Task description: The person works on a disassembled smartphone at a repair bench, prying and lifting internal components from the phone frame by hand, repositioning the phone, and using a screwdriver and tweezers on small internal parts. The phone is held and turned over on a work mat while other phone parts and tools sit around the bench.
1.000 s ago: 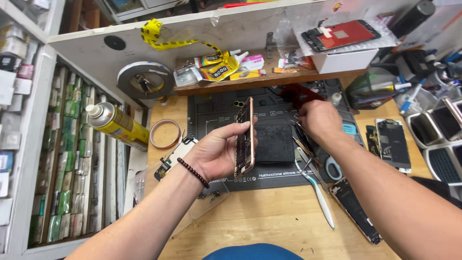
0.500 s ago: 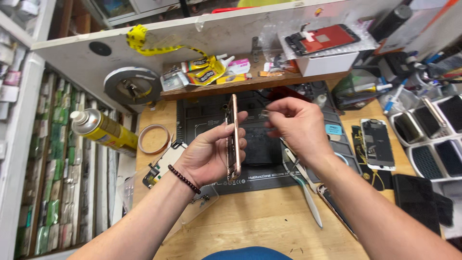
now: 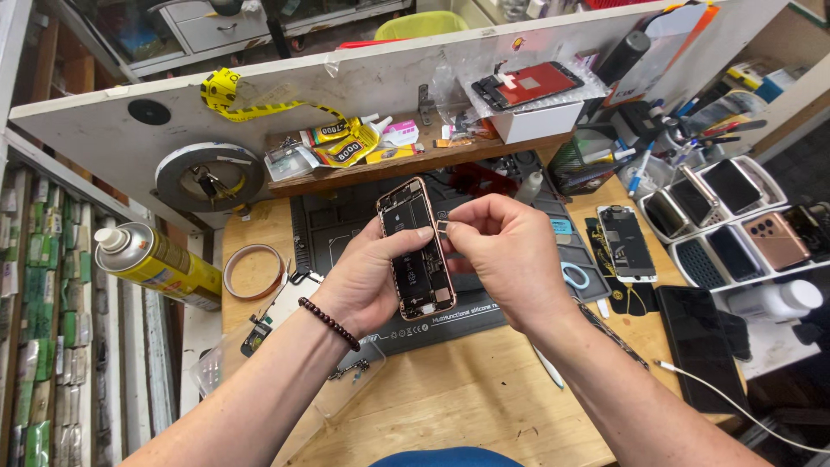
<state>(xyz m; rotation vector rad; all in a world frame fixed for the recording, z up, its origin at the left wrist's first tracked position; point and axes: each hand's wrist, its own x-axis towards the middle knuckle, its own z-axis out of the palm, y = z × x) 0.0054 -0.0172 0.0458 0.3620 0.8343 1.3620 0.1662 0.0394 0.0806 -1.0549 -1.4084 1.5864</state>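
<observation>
My left hand (image 3: 367,281) grips an opened phone body (image 3: 417,251) with a rose-gold rim. Its bare insides face me, and it stands nearly upright over the dark work mat (image 3: 341,216). Pressed against the phone's right edge, my right hand (image 3: 501,255) pinches a small metal tray piece (image 3: 443,227) between thumb and forefinger. A dark bead bracelet (image 3: 329,323) circles my left wrist.
A yellow spray can (image 3: 156,264) and a roll of amber tape (image 3: 255,271) lie at the left. A shelf (image 3: 415,160) of glue tubes stands behind. To the right are an opened phone (image 3: 627,242), a dark slab (image 3: 696,346), trays of phones (image 3: 735,220), and a white cable (image 3: 743,406).
The phone has turned from edge-on to showing its open insides. My right hand came in to the phone's right edge, now pinching the small tray piece.
</observation>
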